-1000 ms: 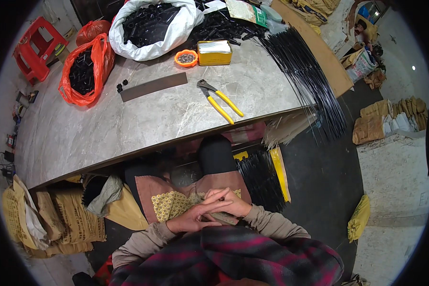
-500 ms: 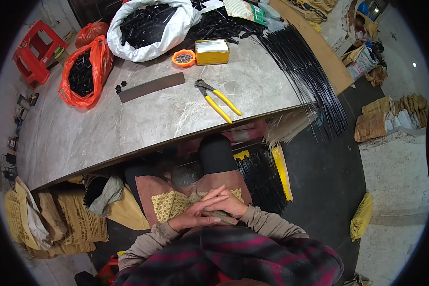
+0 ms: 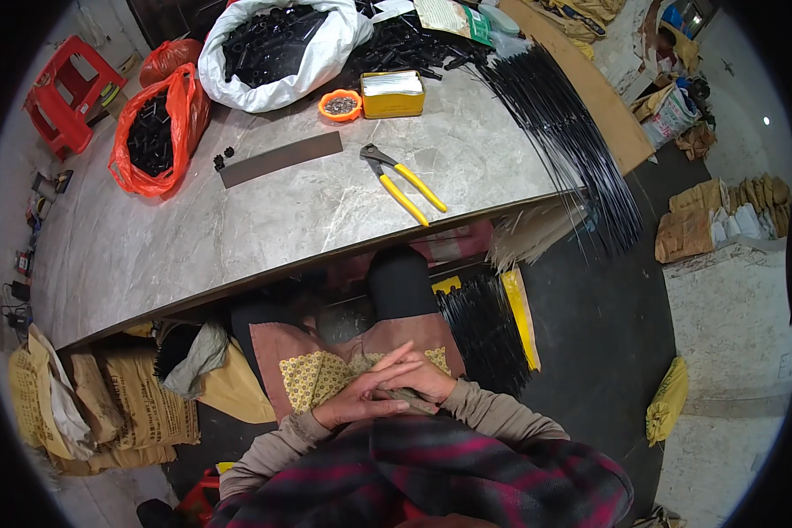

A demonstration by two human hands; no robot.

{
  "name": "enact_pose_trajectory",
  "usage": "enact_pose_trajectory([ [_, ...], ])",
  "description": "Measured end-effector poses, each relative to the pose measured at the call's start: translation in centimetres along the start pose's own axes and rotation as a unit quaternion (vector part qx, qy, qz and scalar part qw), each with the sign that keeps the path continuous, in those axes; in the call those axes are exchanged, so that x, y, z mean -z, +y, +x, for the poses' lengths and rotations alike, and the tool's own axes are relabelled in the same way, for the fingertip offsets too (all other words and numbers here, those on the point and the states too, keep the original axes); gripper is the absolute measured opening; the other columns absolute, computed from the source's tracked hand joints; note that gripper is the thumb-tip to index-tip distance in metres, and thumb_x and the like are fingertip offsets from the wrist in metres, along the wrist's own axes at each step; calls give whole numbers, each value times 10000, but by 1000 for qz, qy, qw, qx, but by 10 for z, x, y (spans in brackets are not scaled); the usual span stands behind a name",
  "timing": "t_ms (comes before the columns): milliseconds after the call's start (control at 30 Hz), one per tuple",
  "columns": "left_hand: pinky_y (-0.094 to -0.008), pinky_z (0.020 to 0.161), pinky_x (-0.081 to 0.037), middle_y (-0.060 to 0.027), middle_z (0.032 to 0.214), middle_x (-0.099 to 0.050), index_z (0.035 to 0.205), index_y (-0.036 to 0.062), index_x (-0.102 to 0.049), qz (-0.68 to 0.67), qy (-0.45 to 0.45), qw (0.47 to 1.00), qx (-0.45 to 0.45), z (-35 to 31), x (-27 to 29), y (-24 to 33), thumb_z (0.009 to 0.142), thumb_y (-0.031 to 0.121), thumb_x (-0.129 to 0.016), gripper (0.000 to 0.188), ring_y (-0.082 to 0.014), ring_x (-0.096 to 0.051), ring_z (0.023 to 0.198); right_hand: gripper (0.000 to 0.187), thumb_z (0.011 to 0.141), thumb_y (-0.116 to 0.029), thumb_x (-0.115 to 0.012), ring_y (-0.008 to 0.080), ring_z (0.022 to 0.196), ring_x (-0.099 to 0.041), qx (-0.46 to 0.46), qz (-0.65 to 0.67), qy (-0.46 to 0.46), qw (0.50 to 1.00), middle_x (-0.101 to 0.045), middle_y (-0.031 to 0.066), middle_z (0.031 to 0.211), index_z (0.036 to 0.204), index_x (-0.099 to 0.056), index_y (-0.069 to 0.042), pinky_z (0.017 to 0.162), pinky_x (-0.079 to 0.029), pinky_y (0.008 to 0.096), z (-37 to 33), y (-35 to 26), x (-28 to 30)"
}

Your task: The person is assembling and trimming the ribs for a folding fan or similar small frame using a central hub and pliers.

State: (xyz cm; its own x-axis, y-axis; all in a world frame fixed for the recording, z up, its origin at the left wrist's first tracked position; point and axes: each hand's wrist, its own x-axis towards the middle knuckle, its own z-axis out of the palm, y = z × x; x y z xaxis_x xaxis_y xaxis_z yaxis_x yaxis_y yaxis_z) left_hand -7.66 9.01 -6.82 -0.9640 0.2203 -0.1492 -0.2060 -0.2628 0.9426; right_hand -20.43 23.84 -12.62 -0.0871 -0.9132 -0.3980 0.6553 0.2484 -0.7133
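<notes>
Both hands rest together in my lap, over a pinkish-brown apron (image 3: 272, 339) with yellow patterned pockets. My left hand (image 3: 353, 403) has its fingers stretched out, and they cross those of my right hand (image 3: 427, 378). The right fingers are partly hidden where the hands overlap, but look loosely extended. I see nothing held in either hand. Beyond them, on the grey marbled table (image 3: 264, 220), lie end-cutting pliers (image 3: 405, 183) with yellow handles, apart from my hands. A flat dark metal bar (image 3: 281, 160) lies left of the pliers.
On the table stand a white sack (image 3: 347, 40) and a red bag (image 3: 118, 172) of black plastic parts, an orange dish (image 3: 340, 106) and a yellow tin (image 3: 392, 104). Black strips (image 3: 572, 132) overhang the right edge. More strips (image 3: 484, 334) stand below; paper sacks (image 3: 149, 400) lie left.
</notes>
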Motion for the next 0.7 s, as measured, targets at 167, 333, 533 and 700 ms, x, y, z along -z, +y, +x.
enact_pose_trajectory([
  [167, -269, 1012, -444, -44, 1677, -15, 1529, 86, -384, -3, 10, 1000, -11, -1, 0, -1, 918, 1, -634, 665, -141, -295, 1434, 251, 864, 20, -691, 165, 938, -672, 7, 33, 2, 999, -700, 113, 1036, 1113, -671, 40, 803, -551, 276, 0, 3, -3],
  [333, -262, 991, -451, -46, 1677, -25, 1527, 85, -389, 15, -2, 1000, -9, 1, -1, 2, 916, 5, -635, 663, -138, -304, 1424, 259, 876, 24, -683, 176, 952, -674, 11, 6, -18, 1000, -698, 121, 1047, 1134, -659, 33, 809, -558, 281, 4, 16, 11],
  [533, -270, 1005, -435, -49, 1677, -27, 1531, 76, -378, -17, 9, 1000, -6, -1, -1, 1, 915, 18, -640, 672, -145, -294, 1429, 241, 880, 31, -680, 178, 939, -677, 7, 32, 9, 999, -698, 126, 1025, 1120, -662, 37, 810, -561, 278, 1, 9, 0],
  [700, -288, 1042, -412, -55, 1676, -33, 1536, 69, -364, -18, 4, 1000, -19, -1, 1, -4, 914, 34, -644, 683, -163, -247, 1461, 229, 880, 31, -679, 179, 920, -680, 12, 35, 5, 999, -704, 126, 1010, 1109, -668, 44, 799, -561, 278, 0, 8, 0],
])
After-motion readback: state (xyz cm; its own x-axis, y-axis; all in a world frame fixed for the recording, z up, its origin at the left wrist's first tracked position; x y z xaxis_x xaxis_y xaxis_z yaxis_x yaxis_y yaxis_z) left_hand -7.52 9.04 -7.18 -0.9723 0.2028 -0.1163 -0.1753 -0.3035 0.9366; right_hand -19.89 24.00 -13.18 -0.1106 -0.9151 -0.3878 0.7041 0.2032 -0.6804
